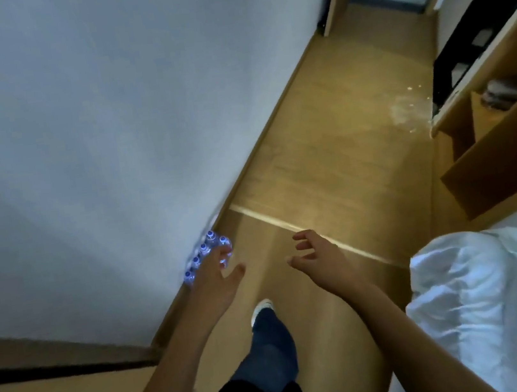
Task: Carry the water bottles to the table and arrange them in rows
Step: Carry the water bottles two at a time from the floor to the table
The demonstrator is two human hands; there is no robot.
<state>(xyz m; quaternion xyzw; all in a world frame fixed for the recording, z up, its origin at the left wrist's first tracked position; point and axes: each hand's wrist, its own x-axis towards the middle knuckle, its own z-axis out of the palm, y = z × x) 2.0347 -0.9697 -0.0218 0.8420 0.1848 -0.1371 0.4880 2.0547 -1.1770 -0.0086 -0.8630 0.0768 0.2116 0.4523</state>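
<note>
Both your hands reach out empty, fingers spread: your left hand (218,274) just over a cluster of clear plastic water bottles with blue caps (207,252) standing on the wooden floor (327,152) against the white wall (88,120), your right hand (314,254) beside. Pickup comes next; stoop and grasp.

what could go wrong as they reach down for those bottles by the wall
1. The water bottles stand packed together against the wall; the left hand, fingers spread, could knock some over.
2. The right hand is empty too; taking many at once risks drops on the floor.
</note>
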